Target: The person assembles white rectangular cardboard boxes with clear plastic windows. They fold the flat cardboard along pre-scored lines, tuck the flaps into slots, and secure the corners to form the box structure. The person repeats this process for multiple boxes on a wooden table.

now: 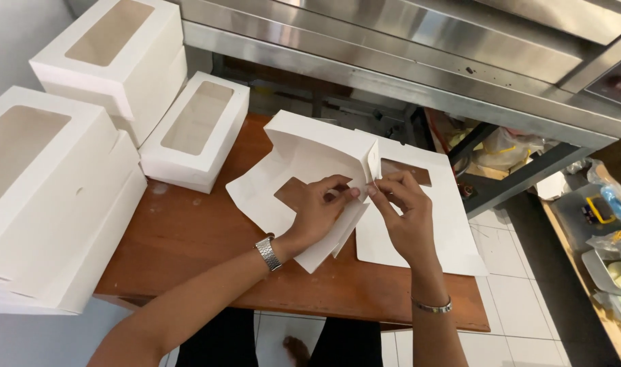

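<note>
A brown wooden table [188, 238] carries everything, with white tiled floor [521, 299] beyond its right and near edges and a steel counter [392, 47] running past its far side. Along the table's left edge stand finished white window boxes: a large stack [52, 204] at the near left corner, another box [113, 61] at the far left corner, and a smaller long one [195, 132] just beside them; their cut-out windows show nothing inside.

A bare stretch of wood lies open between those boxes and the near edge.

Toward the right edge a flat white box blank [439, 224] with a rectangular window lies partly over the table's right end. On top of its left part rests the half-folded white box [303, 163], one wall raised, its window showing the wood beneath.

The left hand [317, 211], with a watch at the wrist, presses on the box's panel, fingers curled and pinching a side flap. The right hand [405, 211], wearing a bracelet, pinches the same flap's edge between thumb and fingertips.
</note>
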